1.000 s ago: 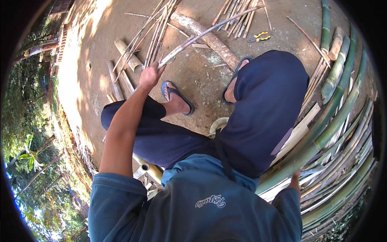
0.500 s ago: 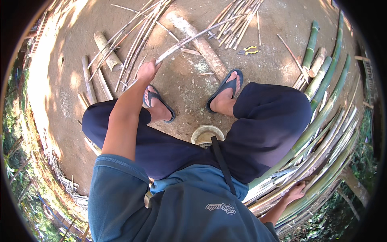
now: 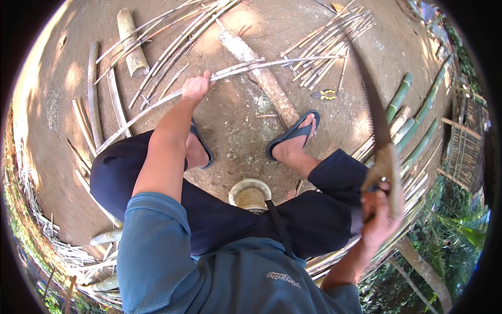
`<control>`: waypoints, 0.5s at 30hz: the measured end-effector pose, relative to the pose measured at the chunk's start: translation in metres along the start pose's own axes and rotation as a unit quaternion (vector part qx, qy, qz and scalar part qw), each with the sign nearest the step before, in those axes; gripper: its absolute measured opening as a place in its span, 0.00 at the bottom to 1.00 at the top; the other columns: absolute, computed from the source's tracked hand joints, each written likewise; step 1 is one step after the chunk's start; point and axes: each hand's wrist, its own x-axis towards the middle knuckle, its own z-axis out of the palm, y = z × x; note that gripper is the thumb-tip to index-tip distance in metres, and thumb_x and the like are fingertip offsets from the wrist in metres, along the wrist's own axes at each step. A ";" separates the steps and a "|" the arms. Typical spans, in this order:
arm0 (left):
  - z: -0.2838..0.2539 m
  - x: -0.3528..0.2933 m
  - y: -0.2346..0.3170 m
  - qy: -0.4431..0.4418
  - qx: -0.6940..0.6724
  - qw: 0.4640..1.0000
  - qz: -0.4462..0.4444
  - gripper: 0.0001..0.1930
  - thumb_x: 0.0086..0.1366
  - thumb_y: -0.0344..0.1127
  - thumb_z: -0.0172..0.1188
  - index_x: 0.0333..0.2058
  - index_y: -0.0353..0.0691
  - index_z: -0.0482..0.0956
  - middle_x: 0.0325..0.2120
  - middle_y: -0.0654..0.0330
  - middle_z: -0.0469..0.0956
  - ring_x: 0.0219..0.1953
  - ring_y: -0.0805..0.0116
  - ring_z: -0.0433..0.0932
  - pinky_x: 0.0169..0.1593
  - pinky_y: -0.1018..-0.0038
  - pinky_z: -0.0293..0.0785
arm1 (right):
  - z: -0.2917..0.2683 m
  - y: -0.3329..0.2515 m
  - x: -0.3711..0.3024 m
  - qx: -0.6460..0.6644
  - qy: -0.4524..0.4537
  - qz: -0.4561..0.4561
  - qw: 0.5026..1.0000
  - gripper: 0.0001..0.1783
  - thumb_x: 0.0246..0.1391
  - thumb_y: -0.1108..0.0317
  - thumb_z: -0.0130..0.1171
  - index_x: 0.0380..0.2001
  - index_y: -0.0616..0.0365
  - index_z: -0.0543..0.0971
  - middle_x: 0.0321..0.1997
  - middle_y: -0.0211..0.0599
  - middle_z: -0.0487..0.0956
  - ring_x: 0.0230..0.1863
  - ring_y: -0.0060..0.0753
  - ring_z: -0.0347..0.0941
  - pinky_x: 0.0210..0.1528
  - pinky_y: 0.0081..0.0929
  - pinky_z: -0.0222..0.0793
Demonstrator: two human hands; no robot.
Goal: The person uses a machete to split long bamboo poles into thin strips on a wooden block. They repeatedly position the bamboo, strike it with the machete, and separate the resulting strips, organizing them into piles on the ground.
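From here I'd hold the left hand (image 3: 196,87), fingers closed round the sticks (image 3: 226,73) slanting over the log (image 3: 274,94), well clear of the saw (image 3: 380,128) gripped in the right hand's (image 3: 380,222) curled fingers.

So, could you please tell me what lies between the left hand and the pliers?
The mottled log lies on the ground between the left hand and the pliers, as the head view shows.

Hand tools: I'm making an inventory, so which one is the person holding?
The dark, curved, toothed saw with a tan handle, gripped in the bare right hand; the yellow-and-black pliers lie on the brown dirt ground.
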 end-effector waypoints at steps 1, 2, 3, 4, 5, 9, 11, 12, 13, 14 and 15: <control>0.000 0.002 0.003 0.000 -0.003 1.000 -0.001 0.21 0.67 0.55 0.53 0.40 0.41 0.69 0.29 0.44 0.82 0.35 0.42 0.82 0.38 0.51 0.77 | 0.017 0.011 0.006 0.001 -0.038 0.069 0.997 0.08 0.59 0.71 0.58 0.40 0.63 0.77 0.25 0.27 0.74 0.18 0.13 0.66 0.19 0.14 0.61; -0.002 -0.002 0.000 -0.004 0.000 1.000 -0.007 0.21 0.67 0.55 0.53 0.40 0.41 0.69 0.29 0.45 0.82 0.34 0.42 0.82 0.38 0.51 0.77 | 0.044 0.021 0.012 -0.007 -0.060 0.100 0.993 0.06 0.60 0.73 0.57 0.40 0.62 0.76 0.26 0.25 0.73 0.20 0.11 0.66 0.20 0.12 0.60; -0.005 -0.007 0.002 -0.024 -0.003 1.000 -0.016 0.21 0.67 0.55 0.53 0.41 0.42 0.69 0.30 0.45 0.82 0.36 0.43 0.82 0.40 0.51 0.77 | 0.065 0.034 0.014 0.003 -0.073 0.140 0.988 0.05 0.60 0.74 0.56 0.39 0.61 0.76 0.26 0.24 0.72 0.21 0.09 0.65 0.22 0.11 0.59; -0.012 -0.008 0.005 -0.040 -0.004 0.999 -0.023 0.21 0.67 0.55 0.52 0.42 0.42 0.69 0.32 0.46 0.82 0.38 0.43 0.82 0.42 0.52 0.77 | 0.079 0.048 0.016 0.007 -0.099 0.161 0.982 0.05 0.59 0.74 0.56 0.39 0.62 0.76 0.28 0.25 0.73 0.25 0.13 0.68 0.27 0.13 0.63; -0.020 -0.005 0.008 -0.052 -0.003 0.998 -0.028 0.21 0.68 0.56 0.52 0.43 0.42 0.70 0.33 0.46 0.83 0.40 0.44 0.82 0.44 0.52 0.77 | 0.091 0.071 0.018 -0.016 -0.087 0.105 0.990 0.05 0.57 0.76 0.55 0.37 0.64 0.76 0.29 0.30 0.76 0.30 0.20 0.72 0.35 0.20 0.68; -0.030 0.000 0.014 -0.055 0.011 0.998 -0.020 0.20 0.67 0.54 0.53 0.42 0.42 0.75 0.33 0.46 0.83 0.39 0.45 0.82 0.44 0.53 0.77 | 0.126 0.092 0.026 -0.048 -0.080 0.057 0.994 0.07 0.53 0.76 0.54 0.36 0.65 0.77 0.30 0.41 0.79 0.33 0.28 0.75 0.41 0.27 0.70; -0.026 -0.003 0.016 -0.053 0.016 0.998 -0.038 0.17 0.67 0.51 0.53 0.42 0.43 0.77 0.33 0.46 0.83 0.39 0.45 0.82 0.44 0.54 0.78 | 0.135 0.098 0.029 -0.046 -0.085 0.059 0.994 0.07 0.52 0.76 0.54 0.35 0.65 0.77 0.29 0.41 0.79 0.32 0.27 0.75 0.40 0.27 0.70; -0.024 -0.004 0.016 -0.053 0.018 0.997 -0.048 0.16 0.67 0.49 0.53 0.41 0.43 0.78 0.33 0.46 0.83 0.39 0.45 0.82 0.44 0.54 0.78 | 0.139 0.098 0.030 -0.039 -0.089 0.051 0.994 0.06 0.51 0.76 0.54 0.34 0.65 0.77 0.28 0.41 0.79 0.31 0.27 0.75 0.39 0.27 0.70; -0.023 -0.001 0.017 -0.044 0.020 0.997 -0.057 0.15 0.66 0.47 0.53 0.41 0.44 0.79 0.33 0.46 0.83 0.39 0.46 0.83 0.44 0.55 0.78 | 0.142 0.098 0.031 -0.033 -0.092 0.043 0.994 0.06 0.51 0.76 0.55 0.33 0.65 0.77 0.28 0.41 0.79 0.31 0.27 0.75 0.39 0.27 0.70; -0.021 0.000 0.020 -0.038 0.022 0.997 -0.067 0.14 0.65 0.45 0.53 0.40 0.44 0.80 0.33 0.47 0.83 0.38 0.46 0.83 0.45 0.55 0.78 | 0.144 0.091 0.033 -0.012 -0.103 0.094 0.990 0.05 0.50 0.75 0.56 0.32 0.64 0.76 0.26 0.42 0.78 0.28 0.31 0.74 0.36 0.30 0.70; -0.020 -0.001 0.023 -0.031 0.023 0.996 -0.076 0.13 0.65 0.44 0.53 0.39 0.45 0.81 0.33 0.47 0.83 0.38 0.46 0.83 0.45 0.55 0.78 | 0.146 0.099 0.032 -0.023 -0.099 0.067 0.993 0.05 0.50 0.75 0.57 0.32 0.64 0.76 0.25 0.42 0.77 0.28 0.32 0.74 0.36 0.31 0.70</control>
